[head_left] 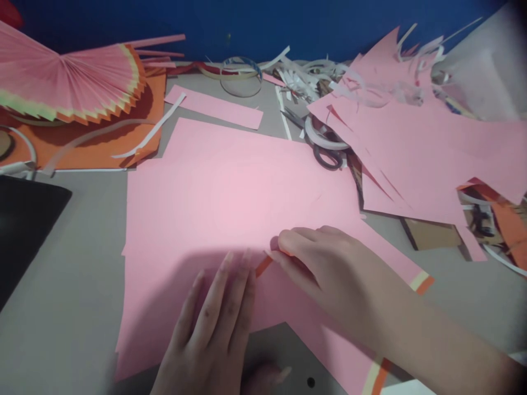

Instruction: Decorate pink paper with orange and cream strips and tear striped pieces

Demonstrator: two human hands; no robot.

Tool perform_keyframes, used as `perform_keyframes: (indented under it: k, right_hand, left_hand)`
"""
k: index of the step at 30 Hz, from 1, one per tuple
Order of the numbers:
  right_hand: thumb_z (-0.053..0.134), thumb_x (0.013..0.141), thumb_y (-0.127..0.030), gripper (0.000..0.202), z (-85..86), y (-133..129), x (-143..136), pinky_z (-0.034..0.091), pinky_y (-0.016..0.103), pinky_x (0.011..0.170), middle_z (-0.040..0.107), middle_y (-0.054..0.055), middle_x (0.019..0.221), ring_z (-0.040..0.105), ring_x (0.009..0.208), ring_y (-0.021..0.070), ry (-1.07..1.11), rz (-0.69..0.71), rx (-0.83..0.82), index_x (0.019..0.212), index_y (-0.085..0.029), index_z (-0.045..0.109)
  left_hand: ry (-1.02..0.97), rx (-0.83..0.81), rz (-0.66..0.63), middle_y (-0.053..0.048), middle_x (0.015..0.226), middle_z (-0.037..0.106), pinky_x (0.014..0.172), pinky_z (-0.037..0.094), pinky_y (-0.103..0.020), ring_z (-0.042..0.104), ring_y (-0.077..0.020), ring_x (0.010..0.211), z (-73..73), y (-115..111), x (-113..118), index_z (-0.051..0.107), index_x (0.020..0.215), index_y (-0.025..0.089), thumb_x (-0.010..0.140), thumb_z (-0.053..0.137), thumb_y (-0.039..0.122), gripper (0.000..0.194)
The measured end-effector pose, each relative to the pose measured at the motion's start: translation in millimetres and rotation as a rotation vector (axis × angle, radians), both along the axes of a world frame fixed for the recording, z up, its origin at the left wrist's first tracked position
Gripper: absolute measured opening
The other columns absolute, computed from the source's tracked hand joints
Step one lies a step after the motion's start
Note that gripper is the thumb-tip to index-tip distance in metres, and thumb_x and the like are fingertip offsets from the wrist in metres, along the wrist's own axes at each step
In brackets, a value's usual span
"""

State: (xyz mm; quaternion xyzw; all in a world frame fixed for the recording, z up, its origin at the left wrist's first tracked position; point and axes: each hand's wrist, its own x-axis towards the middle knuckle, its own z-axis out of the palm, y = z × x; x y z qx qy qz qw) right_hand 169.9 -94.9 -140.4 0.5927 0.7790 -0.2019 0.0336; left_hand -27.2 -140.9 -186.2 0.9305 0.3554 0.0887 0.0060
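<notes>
My left hand (218, 323) lies flat on pink paper, fingers stretched out and its thumb lower, near the table. Close to its fingertips, my right hand (325, 263) is closed, with thumb and fingers pinching at the orange edge (263, 265) of a pink paper. That paper (395, 255) runs out under my right wrist toward the lower right, with yellow and orange bands along its far end. Beneath both hands spreads a large stack of pink sheets (230, 181). My right fingers hide part of what they grip.
A pleated pink paper fan (82, 82) rests on orange sheets (94, 145) at left. Scissors (327, 157), a tape roll (241, 77) and paper scraps (304, 79) lie at the back. Cut pink paper (415, 159) covers the right. A black object (28, 225) sits left.
</notes>
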Motion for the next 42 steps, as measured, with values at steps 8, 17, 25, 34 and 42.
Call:
perform_keyframes:
  k: [8,17,25,34,42]
  right_hand:
    - [0.043,0.085,-0.017,0.024,-1.4,-0.1,1.3,0.021,0.025,0.050,0.047,-0.004,0.055,0.042,0.053,0.0107,0.015,0.008,0.007,0.062,-0.019,0.039]
    - [0.044,0.084,-0.014,0.022,-2.7,-0.6,1.7,0.024,0.024,0.051,0.048,-0.005,0.056,0.043,0.051,0.0102,0.035,0.049,0.038,0.063,-0.019,0.039]
    - [0.045,0.082,-0.013,0.023,-5.6,-0.5,2.3,0.023,0.024,0.051,0.048,-0.005,0.054,0.041,0.049,0.0087,0.050,0.050,0.082,0.060,-0.018,0.038]
    - [0.046,0.079,-0.010,0.026,-2.7,-3.0,-0.7,0.021,0.025,0.051,0.043,-0.005,0.051,0.037,0.047,0.0086,0.002,0.070,0.158,0.057,-0.018,0.034]
    - [0.047,0.079,-0.009,0.024,-6.3,-0.6,0.0,0.023,0.025,0.053,0.045,-0.004,0.053,0.038,0.050,0.0094,0.001,0.090,0.134,0.058,-0.018,0.039]
  left_hand:
    - [0.025,-0.017,-0.011,-0.018,0.139,0.036,0.109,0.013,-0.043,0.031,-0.0317,0.127,1.2,0.5,-1.4,0.034,0.133,0.001,0.077,0.044,0.055,0.078]
    - [0.004,-0.001,0.004,-0.018,0.140,0.033,0.109,0.012,-0.043,0.031,-0.0321,0.127,2.6,0.8,1.1,0.037,0.131,-0.001,0.077,0.044,0.055,0.078]
    - [0.021,0.000,0.024,-0.017,0.141,0.032,0.109,0.011,-0.043,0.029,-0.0313,0.128,3.7,-0.9,1.8,0.035,0.132,0.000,0.077,0.045,0.055,0.078]
    - [0.028,-0.012,0.032,-0.015,0.142,0.030,0.110,0.011,-0.043,0.027,-0.0301,0.129,5.2,-1.5,2.4,0.035,0.133,0.001,0.077,0.045,0.054,0.078]
    - [0.020,-0.034,0.030,-0.016,0.140,0.033,0.109,0.011,-0.044,0.031,-0.0307,0.127,3.5,-1.0,2.6,0.034,0.133,0.001,0.076,0.047,0.053,0.078]
